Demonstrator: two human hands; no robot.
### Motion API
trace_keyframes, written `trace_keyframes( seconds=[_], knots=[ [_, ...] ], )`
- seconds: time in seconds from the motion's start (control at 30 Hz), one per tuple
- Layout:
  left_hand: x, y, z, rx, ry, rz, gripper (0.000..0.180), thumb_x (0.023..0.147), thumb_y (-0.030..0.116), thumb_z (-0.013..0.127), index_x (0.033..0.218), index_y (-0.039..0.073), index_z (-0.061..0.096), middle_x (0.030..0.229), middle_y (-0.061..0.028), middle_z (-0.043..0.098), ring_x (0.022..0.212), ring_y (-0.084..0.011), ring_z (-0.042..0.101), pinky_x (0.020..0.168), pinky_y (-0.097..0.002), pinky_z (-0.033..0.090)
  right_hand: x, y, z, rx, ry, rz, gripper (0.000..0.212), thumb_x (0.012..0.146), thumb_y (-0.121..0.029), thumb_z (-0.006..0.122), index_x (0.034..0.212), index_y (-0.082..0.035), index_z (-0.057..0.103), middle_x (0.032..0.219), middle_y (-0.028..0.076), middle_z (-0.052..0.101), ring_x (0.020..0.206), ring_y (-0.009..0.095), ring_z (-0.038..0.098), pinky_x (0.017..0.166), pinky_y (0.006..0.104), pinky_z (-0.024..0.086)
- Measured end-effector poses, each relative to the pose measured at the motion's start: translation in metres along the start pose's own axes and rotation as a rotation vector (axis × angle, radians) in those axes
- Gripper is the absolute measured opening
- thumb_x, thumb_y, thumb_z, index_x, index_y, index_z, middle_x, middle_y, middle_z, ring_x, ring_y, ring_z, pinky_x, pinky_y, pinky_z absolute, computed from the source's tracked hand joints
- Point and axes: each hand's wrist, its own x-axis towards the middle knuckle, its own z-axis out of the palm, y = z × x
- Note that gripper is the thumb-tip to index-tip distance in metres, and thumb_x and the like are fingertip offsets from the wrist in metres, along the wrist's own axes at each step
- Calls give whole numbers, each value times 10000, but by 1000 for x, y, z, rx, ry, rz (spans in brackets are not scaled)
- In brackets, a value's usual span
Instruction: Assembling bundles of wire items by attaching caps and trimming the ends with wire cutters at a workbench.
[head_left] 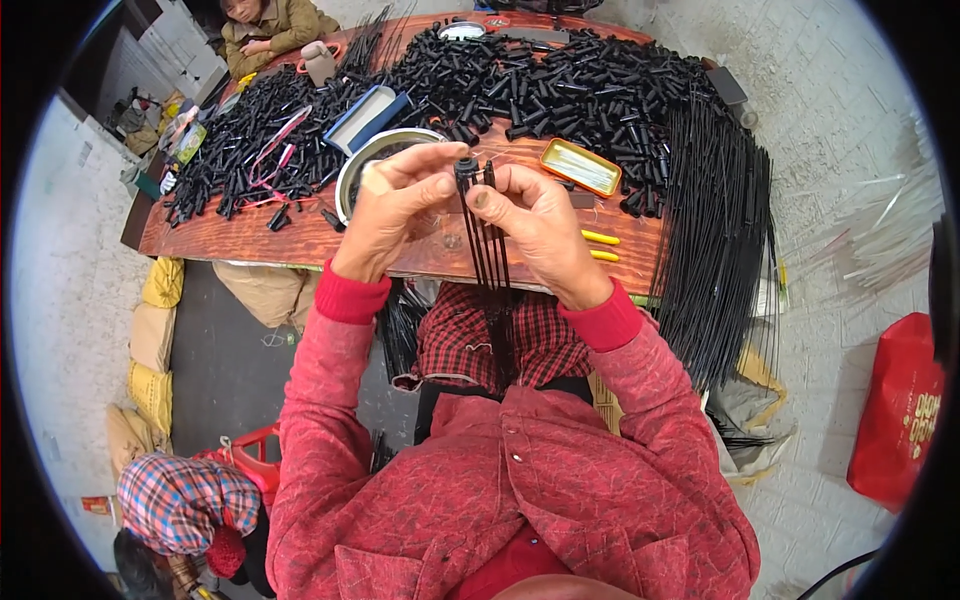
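1. Heaps of short black plastic tubes spread across the left of the wooden table, within arm's reach, probably as ready stock; a co-worker's sleeve at the far end.
2. Blue tray and round metal bowl just behind the hands, set near for easy picking; contents of the bowl too hidden to tell.
3. Left hand raised above the table edge, fingers curled nearly closed, thumb and forefinger pinched on a small black cap piece at the top of the rods.
4. Bundle of thin black rods held upright between both hands, hanging down toward the lap, likely so the long ends stay clear of the table.
5. Right hand closed around the upper part of the rods, thumb pressed against them just below the cap piece, steadying the tops together.
6. Yellow tin and two yellow sticks lying just right of the hands.
7. Large sheaf of long black rods draped over the right table edge.
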Motion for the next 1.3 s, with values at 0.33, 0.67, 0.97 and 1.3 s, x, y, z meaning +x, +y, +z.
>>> trace_keyframes(
  seconds=[0.33, 0.67, 0.97, 1.3],
  knots=[
    [-12, 42, 16, 459, 48, 31, 274, 871, 93, 714, 1119, -19, 685, 980, -56, 700, 884, -91, 633, 807, -223, 498, 12, 16, 17, -164, 146, -157, 195, 888, -183, 741, 880, -16, 641, 760, -50, 597, 675, 19, 495, 569, 215, 408],
    [-11, 28, 13, 492, 38, 144, 240, 894, 38, 666, 1125, -26, 674, 1023, -79, 694, 933, -111, 632, 842, -240, 501, 6, 4, 6, -221, 69, -106, 185, 965, -194, 639, 970, -10, 654, 887, -29, 632, 791, 39, 560, 702, 215, 479],
    [-11, 15, 4, 329, 82, 197, 296, 896, 84, 686, 1154, -56, 655, 1042, -141, 701, 936, -164, 667, 846, -278, 537, 9, -12, 9, -342, 46, -32, 225, 917, -230, 706, 852, -24, 642, 772, -35, 610, 657, 29, 521, 561, 207, 424],
    [-21, 26, 18, 380, 138, 133, 365, 913, 71, 661, 1263, -23, 614, 1107, -133, 698, 947, -124, 657, 827, -256, 539, 12, 8, 22, -479, 256, -168, 241, 902, -191, 720, 766, -6, 646, 701, -36, 605, 660, 27, 509, 573, 224, 422]
  ],
)
